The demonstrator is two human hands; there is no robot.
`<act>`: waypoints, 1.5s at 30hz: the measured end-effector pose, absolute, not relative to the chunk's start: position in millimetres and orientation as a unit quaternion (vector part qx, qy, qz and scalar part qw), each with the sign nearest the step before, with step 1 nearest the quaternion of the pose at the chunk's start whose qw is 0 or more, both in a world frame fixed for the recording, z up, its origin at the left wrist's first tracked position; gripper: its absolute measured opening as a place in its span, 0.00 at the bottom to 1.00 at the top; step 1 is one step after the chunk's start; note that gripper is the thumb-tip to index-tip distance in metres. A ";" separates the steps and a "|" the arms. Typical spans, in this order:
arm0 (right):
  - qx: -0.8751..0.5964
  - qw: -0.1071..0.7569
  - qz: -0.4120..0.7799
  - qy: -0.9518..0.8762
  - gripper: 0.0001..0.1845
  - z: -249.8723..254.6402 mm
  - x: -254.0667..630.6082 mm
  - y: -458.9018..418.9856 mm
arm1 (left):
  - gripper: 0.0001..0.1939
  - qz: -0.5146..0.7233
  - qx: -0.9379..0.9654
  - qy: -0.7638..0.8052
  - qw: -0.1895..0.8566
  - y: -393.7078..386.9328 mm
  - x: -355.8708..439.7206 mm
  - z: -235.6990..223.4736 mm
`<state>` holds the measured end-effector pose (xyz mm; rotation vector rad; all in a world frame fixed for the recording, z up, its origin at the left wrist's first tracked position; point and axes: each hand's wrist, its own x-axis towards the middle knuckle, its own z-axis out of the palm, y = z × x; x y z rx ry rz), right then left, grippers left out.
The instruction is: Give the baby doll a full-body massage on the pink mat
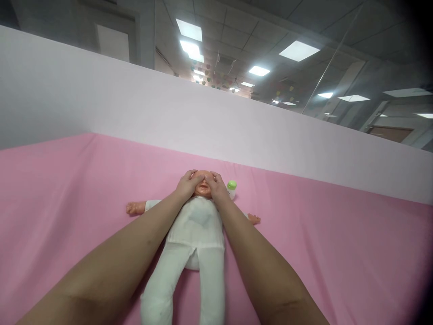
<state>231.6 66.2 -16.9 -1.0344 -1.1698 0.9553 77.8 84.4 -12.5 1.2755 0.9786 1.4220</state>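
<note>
Mid-frame, left hand [188, 185] and right hand [218, 184] cup baby doll's head [203, 188] in curled fingers, likely face-touching step, next needing light, even thumbs.

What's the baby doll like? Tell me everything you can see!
The doll lies on its back on the pink sheet, head toward the white wall, arms spread. Its body and legs look like white cloth; its head and hands look like shiny plastic. The person's left hand and right hand cup its head, thumbs across its eye area, leaving its mouth showing. The picture's edge cuts off its legs.
</note>
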 end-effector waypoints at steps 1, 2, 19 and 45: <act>-0.453 0.610 0.412 -0.502 0.34 -15.6 230.4 66.3 | 0.32 0.580 0.521 0.406 0.477 83.4 78.8 -12.4; -0.458 0.612 0.412 -0.497 0.33 -14.5 229.3 66.2 | 0.31 0.578 0.520 0.411 0.476 82.4 79.8 -12.2; -0.389 0.649 0.472 -0.454 0.26 -21.8 230.6 69.1 | 0.26 0.574 0.496 0.389 0.523 75.1 76.3 -6.5; -0.331 0.633 0.566 -0.412 0.27 -12.0 229.9 57.0 | 0.24 0.577 0.422 0.334 0.615 73.3 80.4 -3.3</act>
